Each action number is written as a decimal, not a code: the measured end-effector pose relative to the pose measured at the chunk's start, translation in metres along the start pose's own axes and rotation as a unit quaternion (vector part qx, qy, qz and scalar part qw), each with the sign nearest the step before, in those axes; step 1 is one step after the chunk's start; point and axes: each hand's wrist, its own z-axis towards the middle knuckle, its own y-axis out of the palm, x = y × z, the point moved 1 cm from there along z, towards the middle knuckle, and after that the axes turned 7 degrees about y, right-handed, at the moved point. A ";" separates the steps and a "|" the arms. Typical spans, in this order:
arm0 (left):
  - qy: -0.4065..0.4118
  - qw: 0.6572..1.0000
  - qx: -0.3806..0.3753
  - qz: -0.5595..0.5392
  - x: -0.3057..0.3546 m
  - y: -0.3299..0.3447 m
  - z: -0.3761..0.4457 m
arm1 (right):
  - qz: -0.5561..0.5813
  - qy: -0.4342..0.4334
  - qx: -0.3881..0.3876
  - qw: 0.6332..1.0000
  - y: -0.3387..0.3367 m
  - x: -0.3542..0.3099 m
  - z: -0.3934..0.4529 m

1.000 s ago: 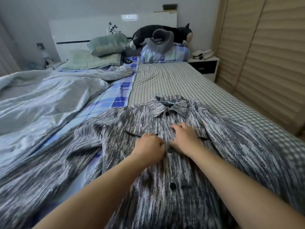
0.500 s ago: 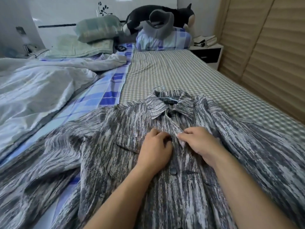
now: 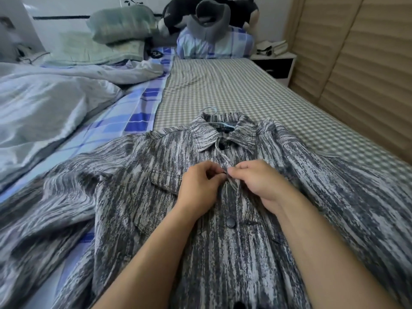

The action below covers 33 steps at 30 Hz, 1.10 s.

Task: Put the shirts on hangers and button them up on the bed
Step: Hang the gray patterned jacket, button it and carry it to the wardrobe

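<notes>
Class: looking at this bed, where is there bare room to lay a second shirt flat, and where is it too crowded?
Free: the checked sheet between the shirt collar and the plaid pillow, bordered right by the nightstand. Crowded: the left side, under the rumpled duvet and green pillows; the near bed, where the left hand and right hand work the shirt.

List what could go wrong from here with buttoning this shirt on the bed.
1. Both hands, left hand and right hand, pinch the placket of the shirt together, hiding the button; it may miss its hole or go into the wrong one, skewing the front.
2. The hanger barely shows above the collar; tugging the fabric could pull it off the shoulders.
3. The left sleeve lies bunched and may crease.
</notes>
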 end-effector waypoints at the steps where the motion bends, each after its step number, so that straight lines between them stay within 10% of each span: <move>1: -0.009 1.000 -0.002 -0.016 0.003 -0.002 0.001 | 0.023 0.014 -0.009 1.000 -0.002 -0.003 0.000; 9: -0.158 0.936 0.021 -0.315 0.001 0.005 -0.009 | 0.106 0.078 0.012 0.991 -0.001 -0.004 -0.002; 33: -0.121 0.980 0.064 -0.142 0.005 0.010 -0.016 | 0.059 0.022 -0.063 0.996 0.013 -0.004 -0.020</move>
